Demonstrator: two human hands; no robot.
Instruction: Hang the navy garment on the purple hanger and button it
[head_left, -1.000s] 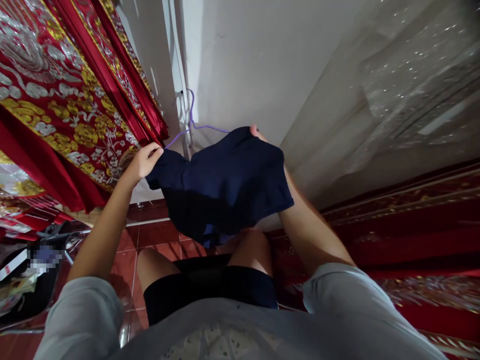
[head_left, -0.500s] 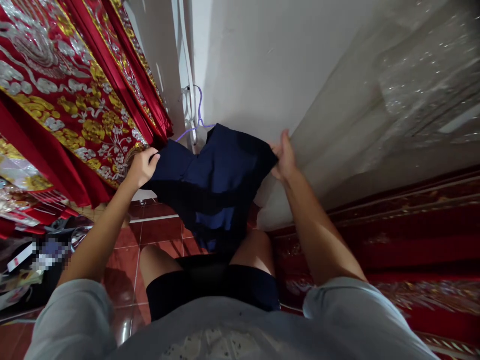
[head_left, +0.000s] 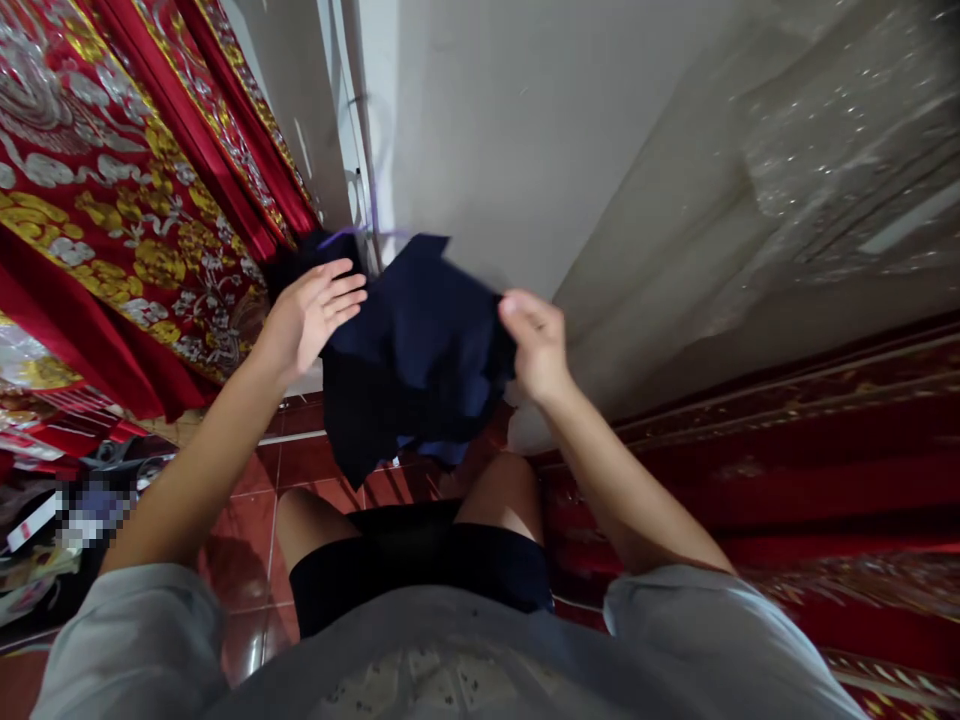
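A dark navy garment (head_left: 427, 330) hangs in front of me from a purple hanger (head_left: 375, 190), against a white upright pole (head_left: 352, 120). My left hand (head_left: 319, 310) is open at the garment's left side, its fingers stretched towards the cloth. Whether those fingertips touch the fabric I cannot tell. On the other side, my right hand (head_left: 536, 340) pinches the garment's right edge between thumb and fingers. The cloth hangs in loose folds, its lower hem uneven above my knees.
Red cloth with gold and silver embroidery (head_left: 142, 210) hangs at the left. A pale wall (head_left: 525, 130) stands behind the garment, with clear plastic sheeting (head_left: 810, 150) at the right. Red embroidered cloth (head_left: 750, 480) lies lower right. Assorted items (head_left: 45, 540) sit lower left on red floor tiles (head_left: 247, 540).
My left hand has let go of the garment's left edge and opened. My right hand has moved inward and slightly down, still gripping. The stretched cloth has gone slack.
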